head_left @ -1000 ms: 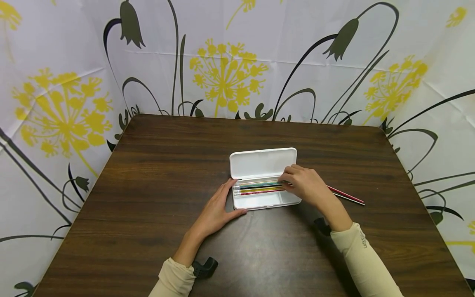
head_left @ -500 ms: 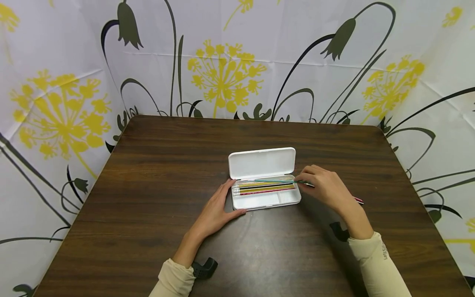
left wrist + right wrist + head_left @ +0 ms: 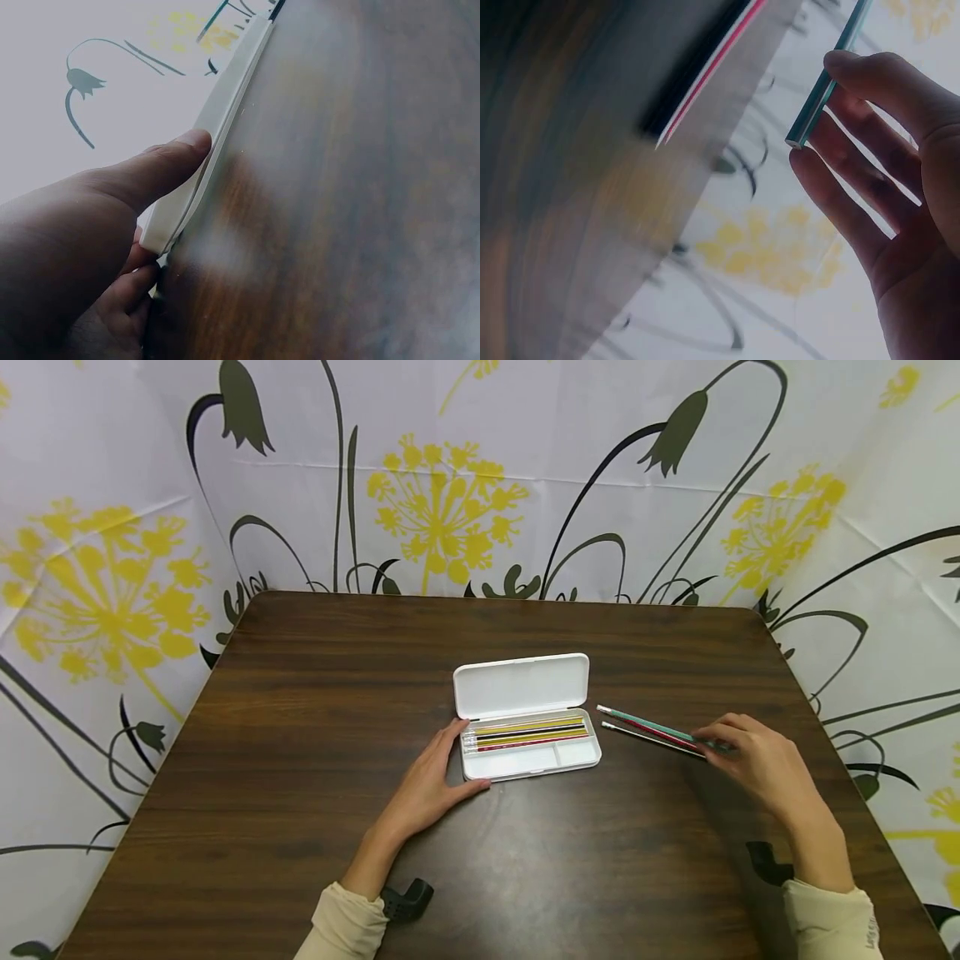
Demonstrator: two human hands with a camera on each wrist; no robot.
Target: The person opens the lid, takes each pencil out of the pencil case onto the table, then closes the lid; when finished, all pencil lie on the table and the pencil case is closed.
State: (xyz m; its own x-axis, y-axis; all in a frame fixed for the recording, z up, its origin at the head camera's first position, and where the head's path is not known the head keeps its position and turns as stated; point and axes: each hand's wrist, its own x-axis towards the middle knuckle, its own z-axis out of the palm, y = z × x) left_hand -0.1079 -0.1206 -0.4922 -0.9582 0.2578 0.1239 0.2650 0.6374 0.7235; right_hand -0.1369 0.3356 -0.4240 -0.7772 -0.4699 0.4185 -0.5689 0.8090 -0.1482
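A white pencil case lies open on the table, its lid tilted up at the back. Several pencils, yellow, black and red, rest side by side in it. My left hand holds the case's left end, thumb on the front edge and fingers round the far side; the left wrist view shows the thumb on the case wall. Right of the case, my right hand pinches a teal pencil near one end, just above a red pencil and a black one. In the right wrist view the teal pencil sits between thumb and fingers.
The dark wood table reaches back to a white cloth printed with yellow and green flowers. Each wrist wears a black device, the left one near the table's front.
My right hand has drawn the teal pencil out of the case and carried it right, over the loose pencils. My left hand stays on the case.
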